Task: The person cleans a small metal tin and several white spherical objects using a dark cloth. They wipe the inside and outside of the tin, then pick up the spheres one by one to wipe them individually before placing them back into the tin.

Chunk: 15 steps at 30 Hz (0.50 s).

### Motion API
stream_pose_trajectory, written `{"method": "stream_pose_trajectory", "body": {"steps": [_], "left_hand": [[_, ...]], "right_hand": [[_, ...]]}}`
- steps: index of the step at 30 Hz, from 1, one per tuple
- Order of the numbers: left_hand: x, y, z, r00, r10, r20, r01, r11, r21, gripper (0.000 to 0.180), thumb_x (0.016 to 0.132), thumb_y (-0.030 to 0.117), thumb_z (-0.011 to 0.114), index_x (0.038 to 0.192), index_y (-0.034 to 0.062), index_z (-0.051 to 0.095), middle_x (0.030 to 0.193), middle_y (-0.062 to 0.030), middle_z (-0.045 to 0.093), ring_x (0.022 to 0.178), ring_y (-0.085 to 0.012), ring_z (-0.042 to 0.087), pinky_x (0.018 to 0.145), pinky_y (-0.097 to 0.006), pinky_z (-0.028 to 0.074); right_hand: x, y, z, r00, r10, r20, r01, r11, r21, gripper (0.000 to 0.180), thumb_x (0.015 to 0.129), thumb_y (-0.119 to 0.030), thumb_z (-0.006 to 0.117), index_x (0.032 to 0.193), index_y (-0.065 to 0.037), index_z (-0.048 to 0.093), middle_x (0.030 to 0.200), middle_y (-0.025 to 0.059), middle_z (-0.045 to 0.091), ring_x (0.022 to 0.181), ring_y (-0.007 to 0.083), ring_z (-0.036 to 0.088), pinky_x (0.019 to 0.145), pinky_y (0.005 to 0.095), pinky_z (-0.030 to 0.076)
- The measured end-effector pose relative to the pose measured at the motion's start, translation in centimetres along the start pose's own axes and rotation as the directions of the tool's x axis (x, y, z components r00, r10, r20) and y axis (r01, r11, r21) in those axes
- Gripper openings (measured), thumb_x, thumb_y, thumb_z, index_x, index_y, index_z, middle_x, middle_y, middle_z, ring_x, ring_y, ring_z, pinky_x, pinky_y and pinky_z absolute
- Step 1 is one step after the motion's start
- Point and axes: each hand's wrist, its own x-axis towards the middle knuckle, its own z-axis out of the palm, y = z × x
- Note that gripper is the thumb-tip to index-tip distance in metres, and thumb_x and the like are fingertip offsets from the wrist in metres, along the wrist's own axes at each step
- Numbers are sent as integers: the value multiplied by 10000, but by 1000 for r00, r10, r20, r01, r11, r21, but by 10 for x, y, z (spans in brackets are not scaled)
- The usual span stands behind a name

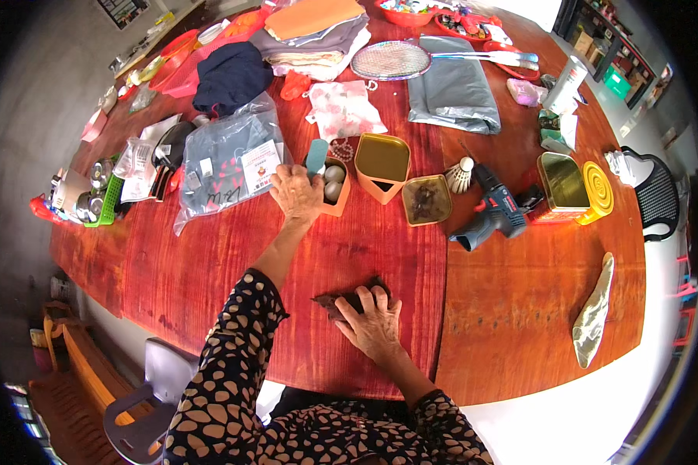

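Note:
My left hand is at the left wall of a small orange box, thumb at its rim and fingers curled along the outer side. Inside the box sit a few pale round egg-like things, and a teal flat piece stands up at its back left corner. Nearer to me, my right hand presses a crumpled dark brown cloth onto the red wooden table, fingers bent over it. Part of the cloth is hidden under that hand.
Right of the box stand an open tin, a square tin with dark bits, a shuttlecock, a cordless drill and a larger tin. A plastic-bagged garment lies left. A racket and folded cloths lie behind.

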Motion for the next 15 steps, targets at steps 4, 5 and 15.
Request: {"method": "stream_pose_trajectory", "body": {"steps": [4, 5, 15], "left_hand": [[-5, -18, -6, 995, 81, -49, -94, 774, -626, 208, 877, 191, 589, 1001, 49, 502, 871, -82, 524, 759, -226, 538, 650, -373, 465], [-11, -23, -12, 994, 107, 38, -23, 517, -856, 179, 908, 177, 562, 1002, 52, 475, 805, -64, 523, 662, -193, 547, 575, -337, 476], [-161, 38, -54, 921, 307, 241, 151, 287, -946, 340, 1001, 192, 411, 1314, 93, 324, 719, 8, 447, 524, -81, 424, 426, -222, 353]], "right_hand": [[13, 15, 24, 983, 71, -167, -52, 992, 117, 446, 754, -301, 751, 1122, -152, 548, 1007, 69, 494, 902, 240, 506, 736, 468, 497], [15, 18, 33, 970, 131, -205, -91, 976, 197, 422, 756, -280, 754, 1104, -146, 556, 952, 68, 515, 834, 233, 535, 707, 407, 513], [56, 8, -86, 820, 198, -538, 174, 808, 563, 382, 736, -29, 723, 1102, -95, 632, 891, 105, 521, 797, 247, 557, 660, 347, 487]]}}
